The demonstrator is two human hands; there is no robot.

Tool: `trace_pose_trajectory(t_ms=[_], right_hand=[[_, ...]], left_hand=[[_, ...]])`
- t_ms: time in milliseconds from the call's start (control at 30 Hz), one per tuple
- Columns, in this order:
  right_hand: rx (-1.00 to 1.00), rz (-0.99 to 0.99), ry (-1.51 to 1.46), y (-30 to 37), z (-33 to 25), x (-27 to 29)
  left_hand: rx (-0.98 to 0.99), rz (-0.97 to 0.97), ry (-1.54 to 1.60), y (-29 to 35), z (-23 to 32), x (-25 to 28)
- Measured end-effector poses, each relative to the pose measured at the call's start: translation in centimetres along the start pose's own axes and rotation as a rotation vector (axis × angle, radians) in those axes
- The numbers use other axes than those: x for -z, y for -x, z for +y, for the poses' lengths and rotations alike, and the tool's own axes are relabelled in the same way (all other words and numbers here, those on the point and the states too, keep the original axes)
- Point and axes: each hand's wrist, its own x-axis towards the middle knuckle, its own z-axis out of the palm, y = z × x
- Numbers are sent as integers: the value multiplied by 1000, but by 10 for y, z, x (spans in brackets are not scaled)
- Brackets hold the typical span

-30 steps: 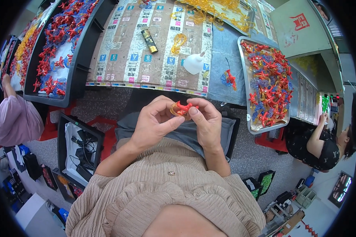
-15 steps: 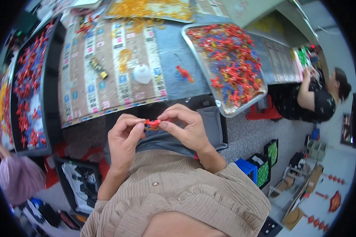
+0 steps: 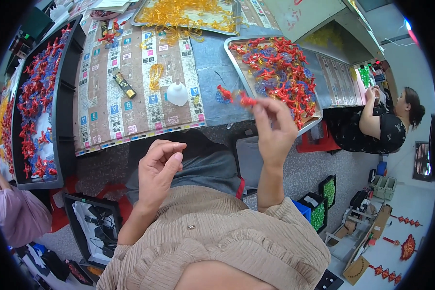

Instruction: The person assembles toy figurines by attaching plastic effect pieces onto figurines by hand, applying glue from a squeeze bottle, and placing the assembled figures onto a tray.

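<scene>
My right hand (image 3: 278,128) is raised by the near edge of the metal tray (image 3: 235,58), pinching a small red plastic figure (image 3: 247,100) with a clear yellowish part, slightly blurred. Beside it on the blue-grey table cover lies another red figure (image 3: 224,93) on a blue piece. My left hand (image 3: 158,166) stays above my lap, its fingers loosely curled and the thumb a little apart from the index finger; nothing shows between them. Red, blue and yellow plastic pieces (image 3: 285,72) fill the tray.
A white squeeze bottle (image 3: 177,94), a black-and-gold tube (image 3: 124,85) and yellow loops (image 3: 155,76) lie on the table. Behind them is a tray of yellow pieces (image 3: 188,12). A black crate (image 3: 63,116) of red and blue pieces stands left. Co-workers (image 3: 386,116) sit on both sides.
My right hand has moved away from the left, forward and right toward the tray, carrying the red figure. My left hand has let go of it and remains near my lap.
</scene>
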Motion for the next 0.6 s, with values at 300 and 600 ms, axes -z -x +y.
trace_pose_trajectory(t_ms=[300, 600], right_hand=[[-168, 5, 227, -55, 33, -43], [-157, -96, 334, -56, 37, -51]], left_hand=[[105, 23, -28, 17, -7, 18], [154, 96, -19, 22, -9, 38]])
